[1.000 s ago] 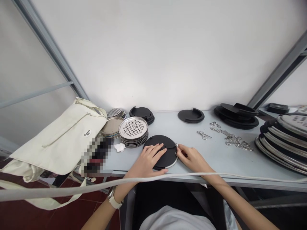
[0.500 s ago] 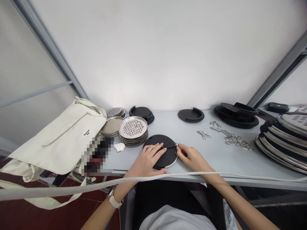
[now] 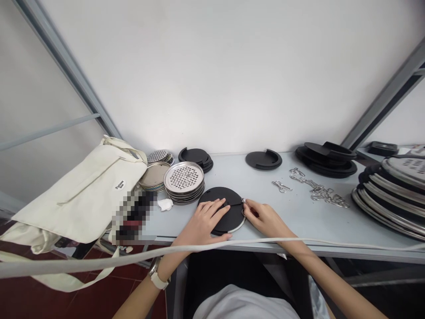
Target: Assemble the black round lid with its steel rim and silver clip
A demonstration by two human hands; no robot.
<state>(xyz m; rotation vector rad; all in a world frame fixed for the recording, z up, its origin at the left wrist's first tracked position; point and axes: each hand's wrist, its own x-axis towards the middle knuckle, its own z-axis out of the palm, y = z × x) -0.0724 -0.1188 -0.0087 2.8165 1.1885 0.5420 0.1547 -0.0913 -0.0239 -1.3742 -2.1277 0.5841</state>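
Note:
A round black disc [image 3: 230, 218] lies on the table in front of me, a pale curved rim showing along its lower right edge. My left hand [image 3: 209, 221] rests on it with fingers spread, pressing its upper face. At the disc's right edge, thumb and fingers of my right hand [image 3: 262, 217] pinch a small metal wire clip [image 3: 244, 201]. Most of that clip is hidden by the fingertips. To the right, more wire clips [image 3: 321, 193] lie in a loose heap, with a few others [image 3: 281, 186] nearer the disc.
Left of the disc stand stacked perforated metal discs [image 3: 184, 178], a crumpled white tissue [image 3: 165, 204] and a cream bag [image 3: 83, 190]. Black round holders [image 3: 264, 160] line the wall. A tall stack of discs [image 3: 388, 199] sits at right. A white cable [image 3: 139, 255] crosses in front.
Both hands keep their places on the disc and the clip. The view has shifted very slightly; nothing else has visibly moved.

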